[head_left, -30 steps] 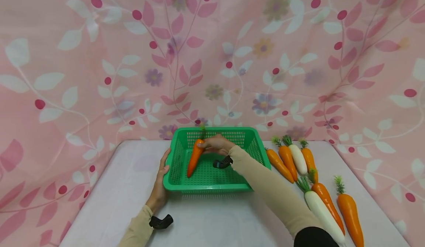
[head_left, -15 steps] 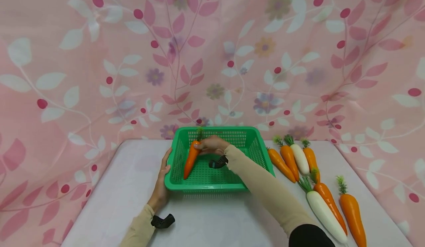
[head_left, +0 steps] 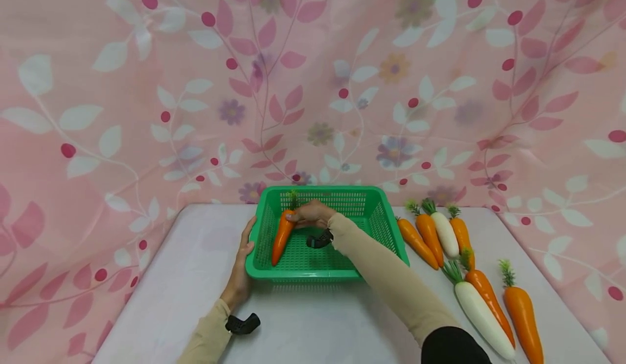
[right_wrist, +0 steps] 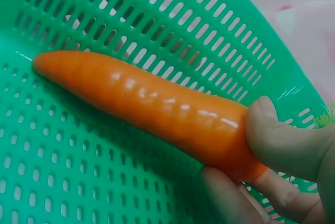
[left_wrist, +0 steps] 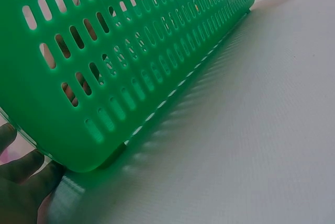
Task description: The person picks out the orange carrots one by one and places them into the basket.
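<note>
My right hand [head_left: 313, 214] pinches an orange carrot [head_left: 282, 239] near its leafy top, thumb on one side and fingers on the other. The carrot lies slanted inside a green plastic basket [head_left: 313, 275], along its left side. In the right wrist view the carrot's tip [right_wrist: 44, 63] points towards the basket's slotted wall, low over the perforated floor. My left hand [head_left: 239, 271] rests against the basket's left side from outside, thumb at the rim. The left wrist view shows its fingertips [left_wrist: 36, 156] touching the basket's outer wall [left_wrist: 57, 124] by a lower corner.
Right of the basket, several more carrots [head_left: 430, 236] and two white radishes [head_left: 484, 320] lie on the white tabletop [head_left: 313, 331]. A pink floral cloth [head_left: 313, 81] hangs behind the table.
My right hand has shifted slightly left and lower with the carrot, which now lies nearer the basket's left wall. My left hand stays at the basket's side.
</note>
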Available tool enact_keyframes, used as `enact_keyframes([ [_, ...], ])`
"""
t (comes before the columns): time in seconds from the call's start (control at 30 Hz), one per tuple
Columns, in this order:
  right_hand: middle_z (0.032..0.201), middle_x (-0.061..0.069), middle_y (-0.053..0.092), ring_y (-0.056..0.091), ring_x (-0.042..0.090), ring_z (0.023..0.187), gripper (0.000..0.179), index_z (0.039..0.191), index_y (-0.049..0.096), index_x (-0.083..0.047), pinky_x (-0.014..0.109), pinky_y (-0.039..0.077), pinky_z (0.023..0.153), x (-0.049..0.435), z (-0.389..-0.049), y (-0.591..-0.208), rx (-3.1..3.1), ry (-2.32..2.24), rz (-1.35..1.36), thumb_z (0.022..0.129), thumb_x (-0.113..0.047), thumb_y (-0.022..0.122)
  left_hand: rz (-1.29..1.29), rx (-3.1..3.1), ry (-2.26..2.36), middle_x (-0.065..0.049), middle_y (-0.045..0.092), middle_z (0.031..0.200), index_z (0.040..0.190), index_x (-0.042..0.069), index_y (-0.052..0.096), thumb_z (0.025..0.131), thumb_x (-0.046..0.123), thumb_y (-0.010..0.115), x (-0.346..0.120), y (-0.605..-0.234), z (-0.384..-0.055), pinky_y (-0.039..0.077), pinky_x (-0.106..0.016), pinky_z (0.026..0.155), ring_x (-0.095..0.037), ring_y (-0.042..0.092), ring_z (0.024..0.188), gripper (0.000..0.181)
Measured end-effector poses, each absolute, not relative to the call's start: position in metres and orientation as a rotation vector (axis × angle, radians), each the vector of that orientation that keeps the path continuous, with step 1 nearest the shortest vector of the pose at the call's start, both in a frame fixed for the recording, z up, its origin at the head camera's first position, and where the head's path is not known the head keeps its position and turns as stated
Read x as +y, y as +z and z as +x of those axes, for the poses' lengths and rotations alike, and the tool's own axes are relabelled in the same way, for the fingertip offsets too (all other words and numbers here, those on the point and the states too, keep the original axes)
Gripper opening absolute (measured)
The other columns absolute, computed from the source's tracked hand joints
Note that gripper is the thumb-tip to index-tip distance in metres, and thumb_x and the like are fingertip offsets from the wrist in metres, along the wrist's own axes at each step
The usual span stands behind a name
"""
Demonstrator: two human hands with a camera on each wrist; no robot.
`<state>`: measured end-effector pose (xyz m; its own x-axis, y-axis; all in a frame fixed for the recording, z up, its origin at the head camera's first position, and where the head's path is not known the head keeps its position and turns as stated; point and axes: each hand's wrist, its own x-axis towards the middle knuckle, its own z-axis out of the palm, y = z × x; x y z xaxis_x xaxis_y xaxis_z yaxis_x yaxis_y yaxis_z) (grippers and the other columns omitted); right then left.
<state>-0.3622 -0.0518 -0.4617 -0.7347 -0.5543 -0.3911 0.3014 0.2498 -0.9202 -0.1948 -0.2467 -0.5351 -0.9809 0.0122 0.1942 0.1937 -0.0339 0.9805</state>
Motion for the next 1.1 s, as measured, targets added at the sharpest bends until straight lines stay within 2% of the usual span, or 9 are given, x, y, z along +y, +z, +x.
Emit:
enact_keyframes([
  [0.4, 0.135, 0.03, 0.066, 0.071, 0.039, 0.119, 0.044, 0.135, 0.063, 0.016, 0.048, 0.055, 0.106, -0.061, -0.358, -0.463, 1.896, -1.525, -0.288, 0.098, -0.005, 0.074, -0.233, -2.092, -2.144, 0.004, 0.002, 0.179, 0.171, 0.04, 0.012, 0.112, 0.038, 0.02, -0.246, -0.535, -0.194, 0.003, -0.068, 0.124, -0.032, 0.004, 0.163, 0.06],
  [0.67, 0.13, 0.031, 0.069, 0.075, 0.038, 0.11, 0.045, 0.13, 0.066, 0.017, 0.046, 0.059, 0.099, -0.06, -0.356, -0.463, 2.031, -1.43, -0.375, 0.097, -0.012, 0.078, -0.229, -2.091, -2.143, 0.004, 0.001, 0.179, 0.171, 0.039, 0.011, 0.111, 0.037, 0.02, -0.245, -0.533, -0.194, 0.001, -0.069, 0.125, -0.032, 0.003, 0.163, 0.06],
  [1.1, 0.131, 0.028, 0.069, 0.077, 0.033, 0.103, 0.042, 0.127, 0.071, 0.011, 0.041, 0.063, 0.089, -0.062, -0.352, -0.466, 2.149, -1.354, -0.435, 0.095, -0.015, 0.081, -0.229, -2.099, -2.136, 0.003, 0.001, 0.179, 0.171, 0.04, 0.011, 0.111, 0.038, 0.019, -0.246, -0.533, -0.193, 0.004, -0.07, 0.124, -0.035, 0.005, 0.163, 0.06],
])
